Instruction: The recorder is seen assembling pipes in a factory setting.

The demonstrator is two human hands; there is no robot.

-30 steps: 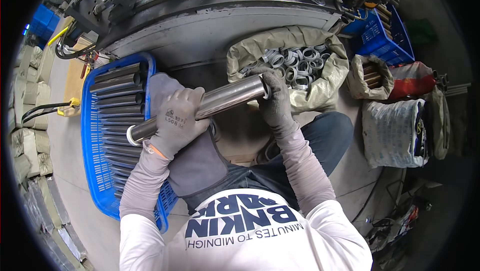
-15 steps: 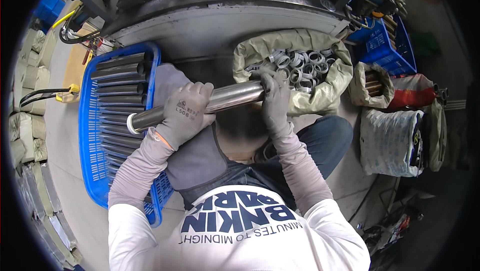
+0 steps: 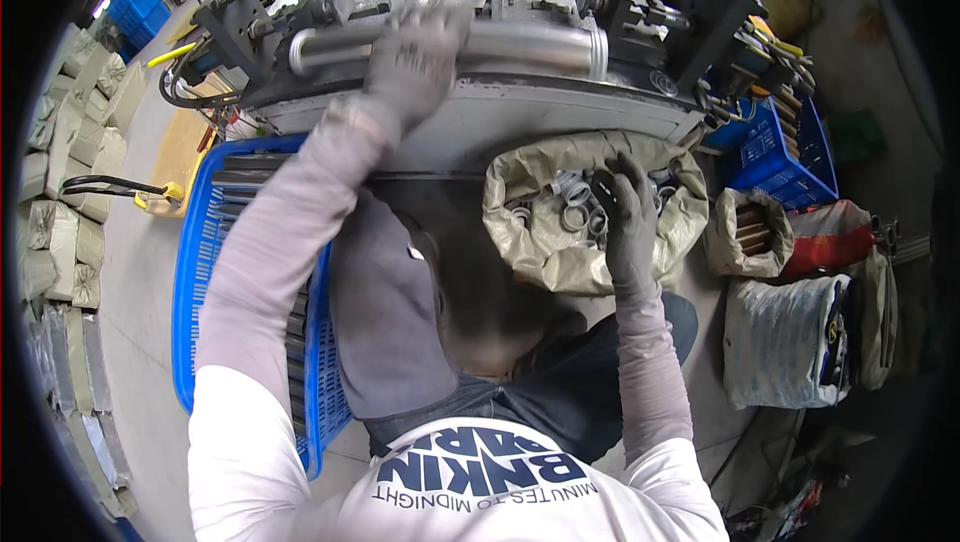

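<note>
My gloved left hand (image 3: pixel 415 67) is raised to the machine and closed around a shiny metal tube (image 3: pixel 530 47), which lies level along the machine's front. Motion blurs the hand and the tube. A pale ring is on the tube's right end, and another seems to be on the left end. Lower down, my gloved right hand (image 3: pixel 630 217) hovers over the right side of an open sack (image 3: pixel 570 277) of metal rings (image 3: pixel 575 217). Its fingers are apart, and I see nothing in them.
Black machine fixtures (image 3: pixel 640 17) stand beyond the sack. A blue basket (image 3: pixel 190 292) of dark tubes is at my left. To the right are a blue crate (image 3: pixel 790 157), a small sack (image 3: pixel 745 262) of brownish tubes and a white bundle (image 3: pixel 780 342). Stacked packages (image 3: pixel 60 252) line the far left.
The tube went from above my lap up to the machine in my left hand. My right hand let go of its right end, now ringed, and moved right over the sack. The view has tilted upward.
</note>
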